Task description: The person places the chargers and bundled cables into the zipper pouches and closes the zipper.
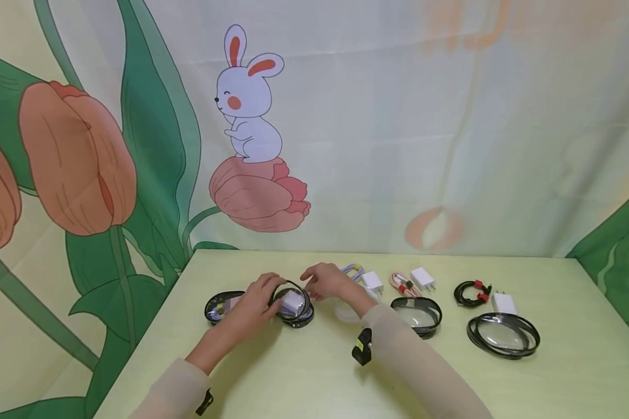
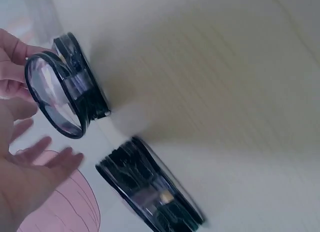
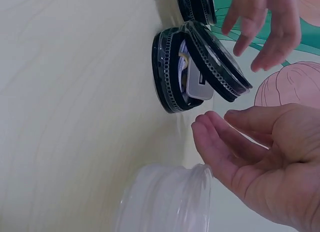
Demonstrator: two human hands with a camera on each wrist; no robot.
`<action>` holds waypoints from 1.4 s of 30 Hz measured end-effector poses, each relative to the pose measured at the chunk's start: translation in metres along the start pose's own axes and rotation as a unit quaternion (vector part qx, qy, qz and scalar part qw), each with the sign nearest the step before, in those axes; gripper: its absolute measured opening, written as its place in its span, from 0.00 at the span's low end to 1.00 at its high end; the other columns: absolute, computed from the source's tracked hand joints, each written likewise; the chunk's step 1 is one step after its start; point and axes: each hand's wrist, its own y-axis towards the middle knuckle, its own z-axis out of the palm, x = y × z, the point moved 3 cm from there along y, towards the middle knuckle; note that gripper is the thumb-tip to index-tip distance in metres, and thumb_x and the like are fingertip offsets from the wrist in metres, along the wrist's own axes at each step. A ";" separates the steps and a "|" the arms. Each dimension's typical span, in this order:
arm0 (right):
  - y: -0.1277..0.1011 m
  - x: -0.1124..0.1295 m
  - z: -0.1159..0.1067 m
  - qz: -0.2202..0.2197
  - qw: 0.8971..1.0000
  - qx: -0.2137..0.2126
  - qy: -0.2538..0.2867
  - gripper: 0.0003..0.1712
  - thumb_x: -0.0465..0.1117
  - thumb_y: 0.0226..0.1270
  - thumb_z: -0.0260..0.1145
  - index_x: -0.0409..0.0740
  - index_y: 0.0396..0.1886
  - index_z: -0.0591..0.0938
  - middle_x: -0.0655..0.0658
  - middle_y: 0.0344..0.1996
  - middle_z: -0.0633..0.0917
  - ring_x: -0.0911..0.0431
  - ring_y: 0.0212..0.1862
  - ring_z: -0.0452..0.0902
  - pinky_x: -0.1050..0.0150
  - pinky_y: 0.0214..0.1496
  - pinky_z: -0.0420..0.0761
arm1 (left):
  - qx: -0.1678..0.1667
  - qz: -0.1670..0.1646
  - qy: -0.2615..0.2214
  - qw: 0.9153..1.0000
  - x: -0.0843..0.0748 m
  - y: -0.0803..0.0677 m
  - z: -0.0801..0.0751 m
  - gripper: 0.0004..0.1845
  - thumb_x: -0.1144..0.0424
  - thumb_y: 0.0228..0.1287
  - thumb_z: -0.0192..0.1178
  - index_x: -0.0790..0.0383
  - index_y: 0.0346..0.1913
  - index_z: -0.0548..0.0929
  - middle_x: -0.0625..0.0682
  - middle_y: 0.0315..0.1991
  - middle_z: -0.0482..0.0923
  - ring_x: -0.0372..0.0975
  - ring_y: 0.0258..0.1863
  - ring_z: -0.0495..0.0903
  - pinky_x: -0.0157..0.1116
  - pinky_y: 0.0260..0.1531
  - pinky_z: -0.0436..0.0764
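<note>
No readable text, label, brand or number appears on anything.

Head view looks down across the surface [image 1: 314, 378] from its near edge; both wrist views, close in, share the open box [image 3: 172, 69].
</note>
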 end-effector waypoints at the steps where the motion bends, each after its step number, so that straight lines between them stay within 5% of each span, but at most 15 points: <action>1: 0.000 0.000 -0.001 -0.001 1.000 -0.001 -0.002 0.19 0.27 0.72 0.62 0.32 0.61 0.80 0.37 0.41 0.89 0.44 0.40 0.87 0.61 0.39 0.87 | -0.003 0.022 0.015 1.000 0.000 0.001 0.000 0.23 0.68 0.70 0.63 0.64 0.66 0.74 0.62 0.66 0.69 0.57 0.62 0.73 0.55 0.61 0.75; 5: 0.000 0.000 -0.002 0.005 1.000 0.001 -0.004 0.20 0.27 0.72 0.61 0.32 0.62 0.79 0.36 0.43 0.89 0.43 0.41 0.88 0.60 0.40 0.88 | 0.019 0.080 0.055 0.995 -0.003 0.003 0.004 0.25 0.76 0.64 0.62 0.60 0.64 0.78 0.60 0.62 0.72 0.56 0.55 0.74 0.51 0.52 0.80; 11: -0.001 0.002 -0.002 0.002 1.000 0.015 -0.017 0.25 0.24 0.71 0.61 0.30 0.66 0.75 0.32 0.51 0.86 0.43 0.46 0.87 0.58 0.43 0.87 | 0.066 0.037 0.058 0.995 -0.014 0.010 0.016 0.22 0.54 0.77 0.56 0.56 0.68 0.78 0.58 0.66 0.73 0.57 0.60 0.72 0.55 0.57 0.77; 16: 0.002 0.004 -0.007 -0.051 0.992 -0.024 -0.114 0.25 0.23 0.67 0.63 0.34 0.63 0.78 0.36 0.52 0.86 0.46 0.53 0.85 0.62 0.45 0.85 | 0.055 0.046 0.092 0.993 -0.021 0.013 0.022 0.23 0.43 0.72 0.60 0.51 0.62 0.82 0.55 0.63 0.75 0.56 0.58 0.73 0.53 0.56 0.77; 22: 0.006 0.006 -0.012 -0.103 0.982 -0.026 -0.158 0.21 0.24 0.66 0.64 0.34 0.59 0.82 0.38 0.50 0.87 0.46 0.54 0.84 0.59 0.52 0.84 | 0.082 0.085 0.077 0.990 -0.021 0.009 0.013 0.18 0.62 0.63 0.71 0.57 0.55 0.83 0.56 0.63 0.76 0.56 0.62 0.73 0.52 0.60 0.76; 27: 0.008 0.002 -0.012 -0.122 0.968 -0.017 -0.219 0.20 0.22 0.65 0.64 0.35 0.56 0.84 0.39 0.47 0.88 0.48 0.52 0.85 0.58 0.54 0.83 | 0.098 0.107 0.054 0.988 -0.012 0.002 0.004 0.17 0.83 0.54 0.65 0.60 0.42 0.81 0.58 0.60 0.76 0.54 0.62 0.72 0.50 0.58 0.78; 31: 0.008 -0.004 -0.011 -0.109 0.964 -0.006 -0.243 0.20 0.23 0.66 0.64 0.36 0.56 0.84 0.40 0.47 0.88 0.48 0.52 0.83 0.57 0.56 0.82 | 0.079 0.081 0.040 0.993 -0.006 0.002 0.005 0.14 0.81 0.60 0.61 0.56 0.34 0.77 0.53 0.52 0.75 0.48 0.52 0.73 0.45 0.49 0.78; 34: 0.010 -0.008 -0.009 -0.115 0.959 0.003 -0.258 0.19 0.25 0.67 0.64 0.36 0.56 0.85 0.40 0.47 0.88 0.48 0.52 0.83 0.57 0.56 0.82 | 0.050 0.032 0.051 0.997 -0.007 0.005 0.010 0.04 0.68 0.67 0.63 0.58 0.41 0.79 0.53 0.50 0.75 0.48 0.48 0.73 0.46 0.47 0.79; 39: 0.016 -0.009 -0.005 -0.166 0.944 0.006 -0.285 0.15 0.27 0.67 0.65 0.36 0.52 0.87 0.40 0.45 0.89 0.48 0.49 0.85 0.56 0.55 0.82 | 0.027 -0.025 0.123 0.992 -0.012 0.009 0.019 0.26 0.45 0.68 0.66 0.61 0.59 0.80 0.56 0.57 0.75 0.53 0.54 0.75 0.52 0.49 0.81; 42: 0.021 -0.009 -0.002 -0.189 0.938 0.012 -0.290 0.13 0.29 0.69 0.66 0.38 0.51 0.88 0.43 0.46 0.89 0.49 0.49 0.85 0.57 0.55 0.82 | 0.033 -0.017 0.129 0.991 -0.015 0.009 0.019 0.23 0.49 0.67 0.68 0.58 0.59 0.82 0.56 0.59 0.76 0.55 0.56 0.75 0.55 0.49 0.80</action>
